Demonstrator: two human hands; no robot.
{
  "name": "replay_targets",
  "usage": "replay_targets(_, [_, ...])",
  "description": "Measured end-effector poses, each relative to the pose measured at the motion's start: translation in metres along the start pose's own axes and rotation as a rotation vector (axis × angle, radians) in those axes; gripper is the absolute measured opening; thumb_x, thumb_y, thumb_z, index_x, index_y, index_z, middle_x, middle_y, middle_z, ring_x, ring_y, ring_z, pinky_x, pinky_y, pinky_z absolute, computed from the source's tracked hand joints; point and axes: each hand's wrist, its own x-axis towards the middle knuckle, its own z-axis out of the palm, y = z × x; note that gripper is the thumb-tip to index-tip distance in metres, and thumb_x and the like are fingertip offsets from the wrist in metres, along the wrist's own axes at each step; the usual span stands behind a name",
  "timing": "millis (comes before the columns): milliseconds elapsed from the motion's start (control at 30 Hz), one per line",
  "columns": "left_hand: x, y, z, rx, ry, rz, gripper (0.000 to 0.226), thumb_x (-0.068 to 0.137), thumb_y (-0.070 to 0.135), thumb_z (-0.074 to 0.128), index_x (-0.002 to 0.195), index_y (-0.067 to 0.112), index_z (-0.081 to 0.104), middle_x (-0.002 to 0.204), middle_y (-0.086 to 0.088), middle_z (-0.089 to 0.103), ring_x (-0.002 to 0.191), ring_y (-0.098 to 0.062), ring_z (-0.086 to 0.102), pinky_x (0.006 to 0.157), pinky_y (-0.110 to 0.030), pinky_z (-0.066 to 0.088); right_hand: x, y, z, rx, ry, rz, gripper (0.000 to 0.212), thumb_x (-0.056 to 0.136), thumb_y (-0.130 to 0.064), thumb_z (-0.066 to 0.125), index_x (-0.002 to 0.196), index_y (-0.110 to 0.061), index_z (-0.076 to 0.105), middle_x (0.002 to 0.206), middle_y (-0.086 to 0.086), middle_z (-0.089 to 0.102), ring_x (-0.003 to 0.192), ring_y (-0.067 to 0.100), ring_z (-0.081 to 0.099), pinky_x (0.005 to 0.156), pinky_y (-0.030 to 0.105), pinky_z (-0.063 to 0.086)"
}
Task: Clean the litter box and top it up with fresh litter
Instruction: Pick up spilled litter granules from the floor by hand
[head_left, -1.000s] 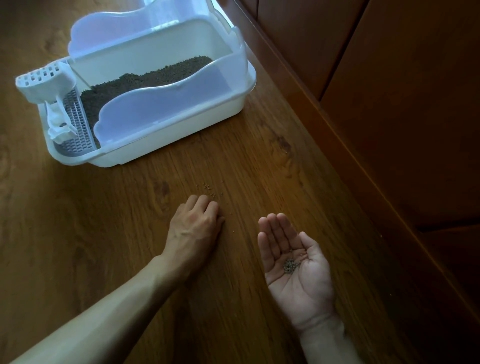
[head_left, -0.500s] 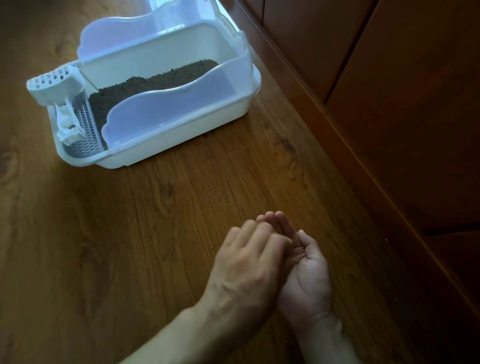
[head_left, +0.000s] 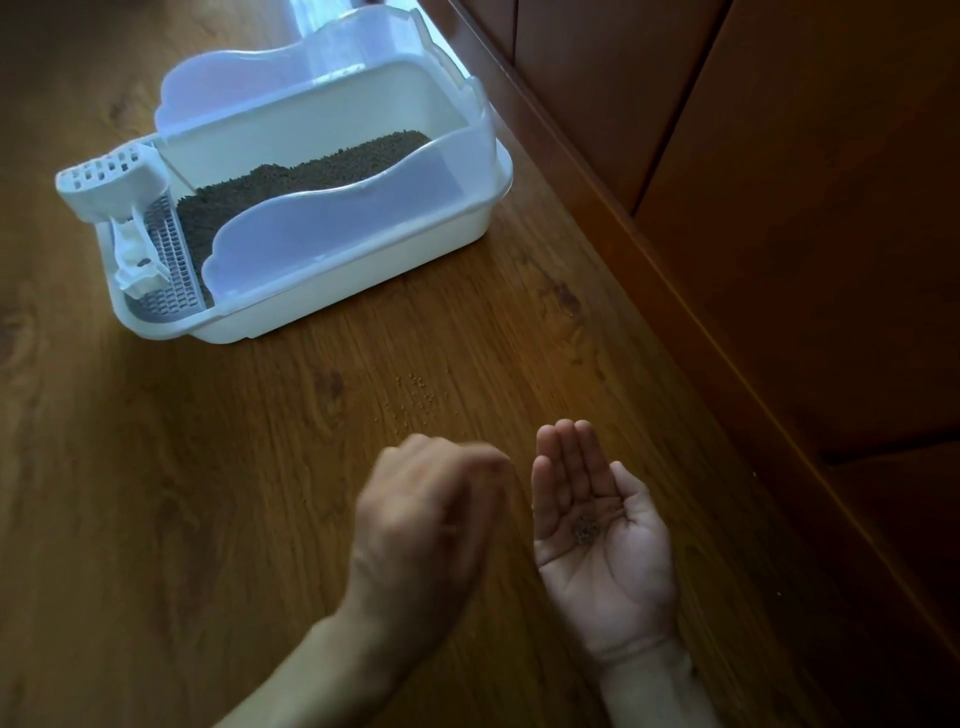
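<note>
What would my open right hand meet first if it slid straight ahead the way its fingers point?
Probably only bare wooden floor; the right hand seems aimed right of the white plastic litter box, though depth is unclear.

Two bare forearms, no sleeves, rings or watch in view

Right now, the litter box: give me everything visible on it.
The litter box is a white plastic tray on the wooden floor, beside the wood-panelled wall. Translucent wavy-topped guard panels rise from its near, far and right sides; the left end is open. Dark granular litter fills the base. At the left end lies a slotted grate, with a white perforated scoop propped over it. Neither hand touches the box.
</note>
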Motion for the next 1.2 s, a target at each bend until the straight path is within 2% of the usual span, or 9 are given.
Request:
replay_targets(100, [0.001,-0.043,0.001,0.132,-0.071,-0.246,0.009,0.089,0.022,0.064,0.097,0.025,0.067,0.088,0.012,0.056,0.077,-0.003,0.054,0.061,-0.026,0.051,-0.003,-0.002,-0.001,0.094,-0.097,-0.007,0.05,0.101,-0.029,0.033,0.108,0.002,0.072,0.112,0.02,0.07,0.11,0.032,0.067,0.081,0.043,0.06])
replay_targets(200, [-0.005,-0.072,0.011,0.255,-0.279,-0.309,0.012,0.083,0.029,0.065,0.094,0.029,0.071,0.09,0.011,0.057,0.081,-0.005,0.054,0.065,-0.029,0.055,-0.006,-0.001,0.003,0.089,-0.087,-0.023,0.052,0.101,-0.031,0.032,0.103,0.0,0.074,0.109,0.018,0.072,0.105,0.031,0.069,0.074,0.041,0.061])
replay_targets(333, [-0.007,-0.08,0.021,0.316,-0.326,-0.268,0.013,0.082,0.035,0.065,0.091,0.03,0.072,0.086,0.015,0.051,0.076,-0.003,0.049,0.061,-0.025,0.051,-0.009,0.0,0.005,0.025,-0.053,-0.01,0.051,0.101,-0.031,0.033,0.105,0.001,0.073,0.111,0.019,0.071,0.106,0.031,0.068,0.075,0.042,0.061])
replay_targets(467, [-0.006,-0.081,0.029,0.336,-0.33,-0.209,0.014,0.083,0.038,0.062,0.089,0.031,0.072,0.084,0.013,0.054,0.074,-0.004,0.047,0.059,-0.024,0.049,-0.009,-0.003,0.004,0.01,-0.038,-0.021,0.052,0.102,-0.031,0.032,0.104,0.0,0.073,0.111,0.018,0.071,0.106,0.031,0.069,0.076,0.042,0.061])
replay_targets(667, [-0.004,-0.083,0.035,0.408,-0.326,-0.113,0.002,0.083,0.026,0.07,0.083,0.025,0.07,0.081,0.008,0.055,0.069,-0.006,0.04,0.057,-0.02,0.037,-0.007,-0.002,0.0,0.005,-0.043,-0.017,0.051,0.101,-0.031,0.033,0.105,0.001,0.073,0.111,0.019,0.071,0.106,0.031,0.068,0.077,0.042,0.061])
replay_targets(833, [-0.001,-0.079,0.037,0.386,-0.3,-0.139,0.012,0.085,0.031,0.06,0.084,0.022,0.066,0.083,0.005,0.056,0.071,-0.009,0.047,0.057,-0.026,0.047,-0.005,0.001,0.0,0.004,-0.041,-0.011,0.049,0.101,-0.03,0.034,0.106,0.001,0.072,0.111,0.019,0.071,0.108,0.031,0.068,0.077,0.042,0.061])
replay_targets(1100, [0.005,-0.077,0.048,0.394,-0.29,-0.095,0.009,0.087,0.027,0.064,0.083,0.021,0.068,0.081,0.004,0.055,0.07,-0.009,0.044,0.057,-0.024,0.042,-0.003,-0.003,-0.005,0.013,-0.066,-0.009,0.052,0.101,-0.031,0.032,0.11,0.002,0.071,0.115,0.02,0.069,0.112,0.033,0.065,0.082,0.044,0.059])
replay_targets(1200, [0.006,-0.074,0.051,0.418,-0.32,-0.076,0.013,0.09,0.03,0.057,0.087,0.019,0.064,0.084,0.002,0.056,0.071,-0.01,0.044,0.06,-0.023,0.041,-0.004,-0.003,-0.003,0.01,-0.033,-0.021,0.051,0.101,-0.03,0.033,0.108,0.002,0.071,0.114,0.02,0.07,0.111,0.032,0.066,0.081,0.043,0.06])
